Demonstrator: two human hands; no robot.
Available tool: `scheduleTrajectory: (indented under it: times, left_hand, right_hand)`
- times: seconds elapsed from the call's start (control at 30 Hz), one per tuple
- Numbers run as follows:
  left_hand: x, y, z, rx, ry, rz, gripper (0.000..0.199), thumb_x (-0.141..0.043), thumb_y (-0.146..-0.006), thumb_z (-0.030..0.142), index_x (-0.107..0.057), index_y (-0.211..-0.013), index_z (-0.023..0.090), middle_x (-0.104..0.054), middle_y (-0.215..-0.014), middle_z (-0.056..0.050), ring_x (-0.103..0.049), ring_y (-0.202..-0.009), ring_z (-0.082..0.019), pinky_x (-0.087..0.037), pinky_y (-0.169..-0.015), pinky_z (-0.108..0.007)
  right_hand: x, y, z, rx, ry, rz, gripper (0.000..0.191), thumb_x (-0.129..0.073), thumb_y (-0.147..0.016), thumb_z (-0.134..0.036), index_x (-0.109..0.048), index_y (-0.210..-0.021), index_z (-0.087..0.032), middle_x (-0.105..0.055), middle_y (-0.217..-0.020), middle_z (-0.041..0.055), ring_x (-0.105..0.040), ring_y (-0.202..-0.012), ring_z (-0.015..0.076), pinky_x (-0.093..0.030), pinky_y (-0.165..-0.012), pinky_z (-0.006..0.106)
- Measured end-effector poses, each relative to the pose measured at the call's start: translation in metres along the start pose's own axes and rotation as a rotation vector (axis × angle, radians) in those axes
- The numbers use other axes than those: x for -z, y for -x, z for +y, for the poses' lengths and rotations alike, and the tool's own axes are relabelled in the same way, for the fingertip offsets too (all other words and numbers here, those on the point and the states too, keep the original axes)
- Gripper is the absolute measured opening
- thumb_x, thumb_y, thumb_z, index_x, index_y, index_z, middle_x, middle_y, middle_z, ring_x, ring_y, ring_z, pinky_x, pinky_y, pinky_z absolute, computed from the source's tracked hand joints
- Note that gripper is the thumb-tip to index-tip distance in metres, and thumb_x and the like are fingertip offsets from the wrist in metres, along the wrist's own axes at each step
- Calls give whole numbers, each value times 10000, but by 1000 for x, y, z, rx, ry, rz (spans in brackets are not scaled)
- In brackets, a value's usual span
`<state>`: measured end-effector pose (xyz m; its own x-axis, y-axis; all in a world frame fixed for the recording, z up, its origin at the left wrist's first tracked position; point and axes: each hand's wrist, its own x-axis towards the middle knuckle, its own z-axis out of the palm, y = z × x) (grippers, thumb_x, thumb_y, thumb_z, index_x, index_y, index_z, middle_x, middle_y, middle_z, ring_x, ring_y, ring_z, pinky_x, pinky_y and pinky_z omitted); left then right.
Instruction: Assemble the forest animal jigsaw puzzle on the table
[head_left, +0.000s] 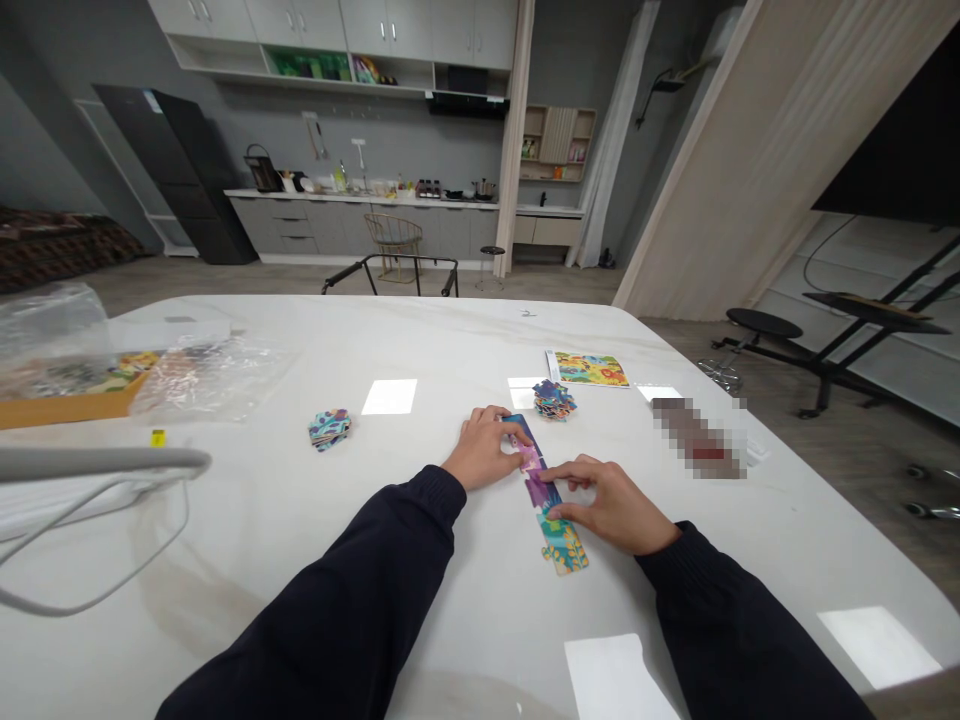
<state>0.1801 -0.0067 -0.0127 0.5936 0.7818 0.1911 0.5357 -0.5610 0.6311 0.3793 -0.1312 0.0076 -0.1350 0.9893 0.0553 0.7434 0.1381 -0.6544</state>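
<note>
A strip of joined jigsaw pieces lies flat on a white stone table, between the person's 2 hands. The left hand and the right hand rest their fingers on it, unclenched and lifting nothing. Only this 1 narrow strip is assembled so far. Left unjoined are a stack of pieces just beyond the hands and a second stack further left. A printed picture card lies beyond, near a clear plastic bag at far left.
</note>
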Motion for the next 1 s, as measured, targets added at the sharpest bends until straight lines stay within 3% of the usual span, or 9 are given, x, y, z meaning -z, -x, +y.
scheduleTrajectory:
  times: [0.17, 0.3, 0.43, 0.5, 0.6, 0.7, 0.8, 0.9, 1.0]
  left_hand:
    - [3, -7, 4, 88, 23, -30, 256, -850, -710, 279, -830, -947, 374, -590, -1364, -34, -506, -1277, -345, -395, -1123, -532]
    - [3, -8, 3, 62, 35, -38, 282, -859, -707, 290, -822, -980, 356, -602, -1401, -21, -512, -1282, -356, -382, -1132, -554]
    - [0, -5, -3, 24, 109, 24, 597, -900, -671, 300, -706, -1236, 306, -655, -1355, -58, -545, -1252, -339, -413, -1118, -547]
    - [-1, -2, -6, 6, 192, 69, 670, -874, -717, 308, -621, -1337, 276, -612, -1421, -88, -586, -1206, -302, -481, -1060, -498]
    - [7, 11, -15, -53, 285, 175, 514, -742, -848, 260, -586, -1338, 261, -574, -1464, -95, -639, -1112, -238, -565, -910, -408]
    - [35, 39, -30, -200, 152, 267, 350, -637, -909, 204, -613, -1254, 258, -680, -1255, -67, -648, -1054, -219, -560, -903, -400]
    - [80, 75, -55, -260, -33, 370, 250, -600, -940, 217, -625, -1188, 240, -687, -1114, -61, -642, -1024, -219, -536, -959, -416]
    - [128, 107, -87, -146, -159, 526, 200, -633, -919, 257, -636, -1118, 242, -674, -1089, -54, -640, -1007, -231, -545, -927, -412]
    - [162, 127, -123, 9, -229, 608, 342, -696, -871, 322, -604, -1194, 255, -653, -1194, -74, -603, -1120, -277, -519, -990, -471]
  right_hand:
    - [-3, -2, 6, -4, -5, 12, 418, -881, -740, -324, -790, -1147, -298, -664, -878, 23, -596, -786, 193, -497, -781, 336]
    - [-7, -3, 12, 2, 3, 52, 437, -902, -712, -346, -796, -1135, -308, -646, -838, 10, -576, -751, 185, -482, -745, 325]
    - [-10, -4, 13, 7, 6, 101, 452, -919, -685, -368, -804, -1117, -299, -611, -796, -2, -561, -719, 175, -476, -715, 310]
    - [-11, -4, 11, 12, 8, 120, 450, -918, -683, -372, -806, -1112, -298, -601, -784, -4, -553, -704, 169, -476, -705, 306]
    - [-10, -3, 9, 40, 7, 132, 446, -907, -690, -403, -808, -1114, -305, -595, -773, -6, -537, -679, 162, -477, -686, 300]
    - [-8, -3, 10, 60, -28, 184, 396, -822, -781, -464, -799, -1136, -290, -631, -776, 9, -527, -657, 162, -472, -665, 301]
    - [-4, -4, 16, -16, -77, 301, 358, -638, -915, -509, -803, -1067, -230, -735, -859, 61, -564, -651, 175, -458, -602, 303]
    - [-1, -6, 25, -110, -69, 348, 403, -570, -930, -537, -792, -964, -202, -788, -931, 90, -630, -665, 195, -456, -555, 300]
    - [1, -8, 31, -122, -3, 330, 414, -580, -904, -565, -789, -958, -212, -800, -930, 81, -643, -643, 196, -489, -580, 310]
